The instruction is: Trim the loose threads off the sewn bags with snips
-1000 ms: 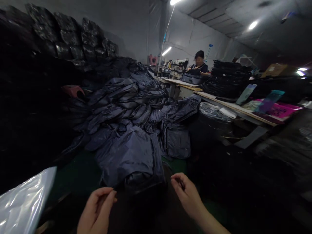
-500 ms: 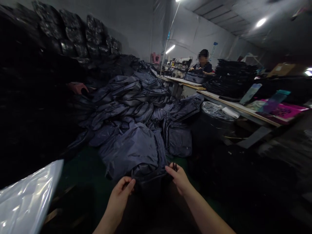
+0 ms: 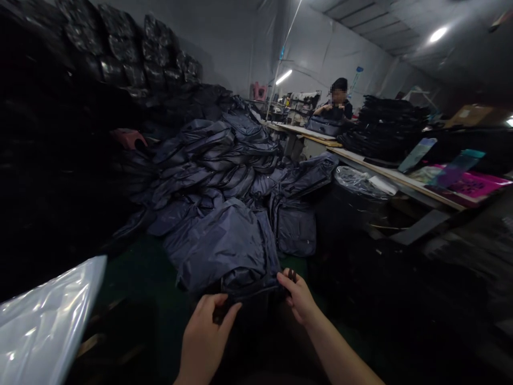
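Note:
A dark blue-grey fabric bag point(image 3: 228, 240) lies in front of me, its surface wrinkled and its near edge toward my hands. My right hand point(image 3: 300, 299) pinches the near right corner of this bag. A small dark object point(image 3: 292, 275) shows between the fingers of that hand, too dim to name. My left hand point(image 3: 208, 331) is at the near edge, thumb and fingers apart; whether its fingertips touch the cloth is hard to see. Just beyond, another bag point(image 3: 296, 230) of the same cloth lies to the right.
A heap of similar bags point(image 3: 208, 144) rises behind. Clear plastic sheeting point(image 3: 48, 326) juts in at lower left. On the right runs a worktable point(image 3: 417, 187) with a pink basket point(image 3: 473, 182) and stacked dark pieces point(image 3: 388, 128). A person point(image 3: 336, 104) sits farther back.
My left hand has shifted right and nearer to me, its thumb and fingers spreading from a pinch at the bag's edge. The right hand keeps its grip, slightly farther right.

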Demonstrator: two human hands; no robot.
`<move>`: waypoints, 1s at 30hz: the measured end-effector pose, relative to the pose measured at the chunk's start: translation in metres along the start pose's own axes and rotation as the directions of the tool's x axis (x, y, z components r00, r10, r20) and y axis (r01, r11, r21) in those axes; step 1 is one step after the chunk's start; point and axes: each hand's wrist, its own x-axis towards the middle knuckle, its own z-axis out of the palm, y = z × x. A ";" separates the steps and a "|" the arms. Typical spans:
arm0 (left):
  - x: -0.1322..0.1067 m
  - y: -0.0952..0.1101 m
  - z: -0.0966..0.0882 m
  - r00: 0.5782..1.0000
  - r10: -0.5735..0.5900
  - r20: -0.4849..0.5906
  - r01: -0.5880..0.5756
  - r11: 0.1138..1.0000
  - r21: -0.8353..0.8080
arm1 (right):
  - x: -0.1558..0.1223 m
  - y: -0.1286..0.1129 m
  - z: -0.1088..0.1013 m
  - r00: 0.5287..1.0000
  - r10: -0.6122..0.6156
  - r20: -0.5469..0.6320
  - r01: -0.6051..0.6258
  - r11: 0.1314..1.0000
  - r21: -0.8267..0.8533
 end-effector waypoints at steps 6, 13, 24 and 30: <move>0.001 0.000 0.012 0.999 0.044 -0.020 -0.043 0.995 0.092 | -0.004 0.000 0.004 0.999 -0.024 -0.034 0.021 0.997 -0.078; -0.002 -0.015 0.000 0.996 0.044 -0.078 -0.046 0.999 -0.014 | -0.025 -0.032 0.002 0.918 -0.397 -0.012 0.327 0.772 -0.545; 0.001 -0.018 0.005 0.954 0.204 -0.217 -0.203 0.979 0.029 | -0.047 -0.015 0.083 0.590 -0.517 0.620 0.645 -0.160 -0.747; 0.000 -0.018 0.003 0.944 0.225 -0.241 -0.225 0.974 0.029 | -0.036 -0.004 0.095 0.609 -0.472 0.638 0.615 -0.227 -0.755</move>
